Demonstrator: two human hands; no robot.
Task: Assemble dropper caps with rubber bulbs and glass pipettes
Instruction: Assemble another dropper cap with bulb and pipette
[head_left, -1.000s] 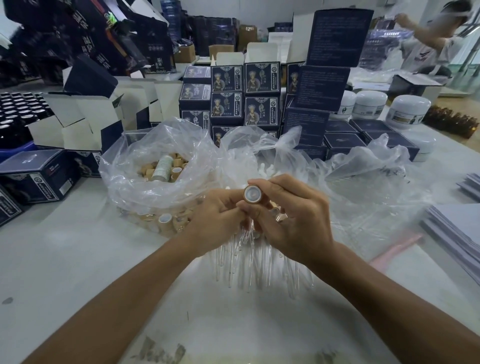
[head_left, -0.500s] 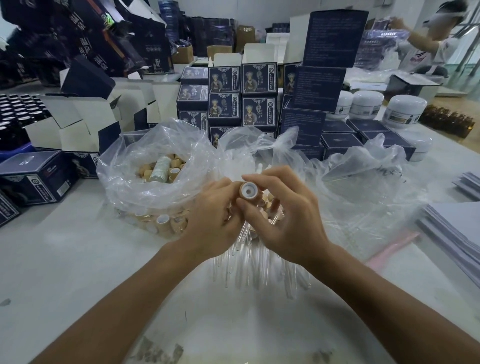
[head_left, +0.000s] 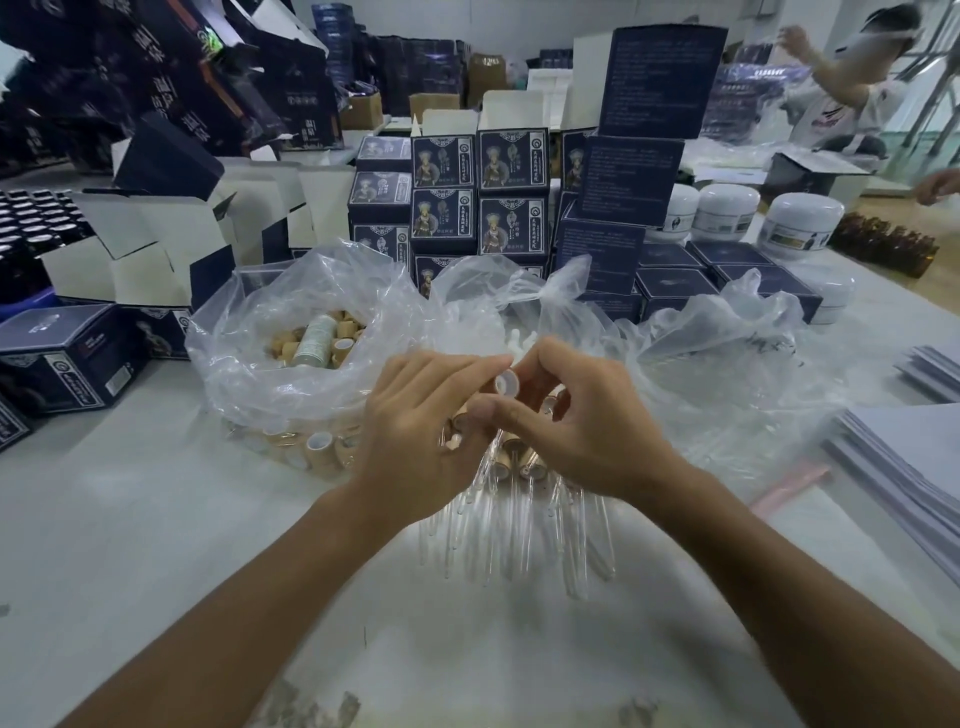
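Pinching a cap (head_left: 503, 383) at frame centre, the right hand (head_left: 582, 431) is meeting the left hand (head_left: 415, 441), whose fingers are curling onto it above pipettes (head_left: 498, 540) on the tabletop (head_left: 130, 545).

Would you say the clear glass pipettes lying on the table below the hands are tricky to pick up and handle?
Probably, yes. The glass pipettes look thin and clear, so likely fragile and light. They are slender round tubes lying loose on the flat table, so a nudge may roll them. Smooth glass could also slip between the fingers.
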